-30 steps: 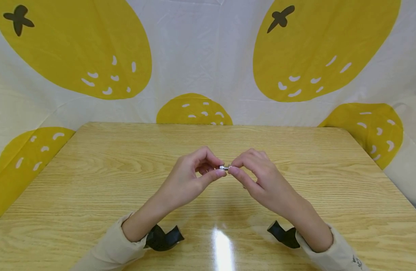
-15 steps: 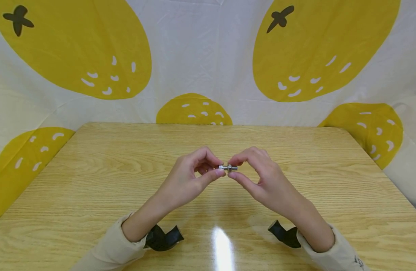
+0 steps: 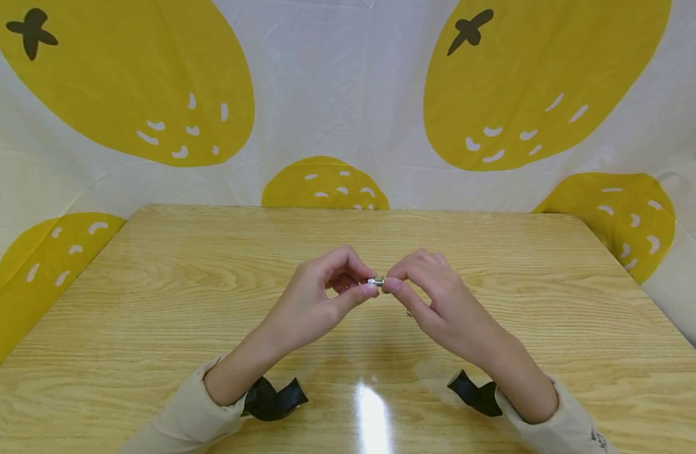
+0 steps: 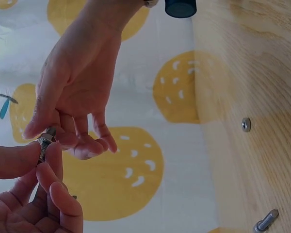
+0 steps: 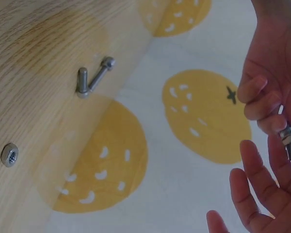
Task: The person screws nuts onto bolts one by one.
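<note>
In the head view my left hand (image 3: 319, 296) pinches a small silver bolt (image 3: 376, 282) near its head between thumb and fingers. My right hand (image 3: 433, 290) meets it from the other side, thumb and index finger pinching a hex nut (image 5: 290, 138) on the bolt's shank. The left wrist view shows the bolt's threaded tip (image 4: 51, 130) sticking out past the nut. The right hand's other fingers are spread loosely. Both hands are held above the wooden table (image 3: 212, 265), and the bolt's head is hidden in the left fingers.
A loose nut (image 4: 246, 124) and a bolt (image 4: 266, 222) lie on the table in the left wrist view. Two bolts (image 5: 101, 74) close together and a nut (image 5: 9, 155) show in the right wrist view. A fruit-print cloth (image 3: 336, 94) hangs behind the table.
The right thumb and index finger opened apart around the nut half a second ago, baring the bolt's tip, and have closed on it again. The left hand stays nearly still.
</note>
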A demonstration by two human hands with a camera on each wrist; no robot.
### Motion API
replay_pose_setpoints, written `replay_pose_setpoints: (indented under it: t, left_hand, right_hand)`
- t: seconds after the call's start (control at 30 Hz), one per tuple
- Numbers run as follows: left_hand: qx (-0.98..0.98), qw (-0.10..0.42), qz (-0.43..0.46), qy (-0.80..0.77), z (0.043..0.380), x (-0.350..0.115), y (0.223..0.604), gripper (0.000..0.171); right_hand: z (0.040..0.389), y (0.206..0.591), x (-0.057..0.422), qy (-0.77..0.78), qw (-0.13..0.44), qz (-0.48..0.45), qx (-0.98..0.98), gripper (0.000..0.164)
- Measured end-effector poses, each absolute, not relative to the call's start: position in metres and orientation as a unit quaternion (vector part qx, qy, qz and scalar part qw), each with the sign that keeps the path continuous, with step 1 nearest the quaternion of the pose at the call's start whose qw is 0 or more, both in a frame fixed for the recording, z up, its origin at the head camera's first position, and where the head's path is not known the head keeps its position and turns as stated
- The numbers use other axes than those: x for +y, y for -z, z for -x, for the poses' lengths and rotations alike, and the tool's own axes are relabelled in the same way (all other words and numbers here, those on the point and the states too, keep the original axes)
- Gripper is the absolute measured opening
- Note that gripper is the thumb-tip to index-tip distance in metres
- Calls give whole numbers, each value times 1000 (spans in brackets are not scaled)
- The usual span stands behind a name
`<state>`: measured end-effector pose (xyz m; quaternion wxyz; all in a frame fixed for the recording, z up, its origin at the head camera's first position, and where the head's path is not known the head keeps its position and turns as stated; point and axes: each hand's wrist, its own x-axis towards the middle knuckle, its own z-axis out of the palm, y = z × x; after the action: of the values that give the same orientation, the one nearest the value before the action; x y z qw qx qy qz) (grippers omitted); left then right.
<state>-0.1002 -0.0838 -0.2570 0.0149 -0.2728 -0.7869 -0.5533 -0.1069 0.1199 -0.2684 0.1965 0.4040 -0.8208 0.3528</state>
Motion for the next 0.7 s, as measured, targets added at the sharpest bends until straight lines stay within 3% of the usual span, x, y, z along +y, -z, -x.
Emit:
replay_pose_setpoints:
  t: [0.13, 0.3, 0.57, 0.7]
  left_hand:
    - [-789, 15, 270, 552, 100, -84, 257, 8]
    - [-791, 15, 264, 551, 101, -84, 257, 9]
    - [-792, 13, 263, 551, 101, -83, 257, 9]
    - [-791, 13, 265, 552, 101, -84, 257, 10]
  right_hand:
    - [107, 267, 122, -355, 184, -390, -829, 8]
    - [106, 264, 123, -358, 196, -400, -821, 28]
    - [107, 263, 121, -357, 218, -427, -802, 20]
    - [106, 264, 122, -355, 199, -412, -815, 22]
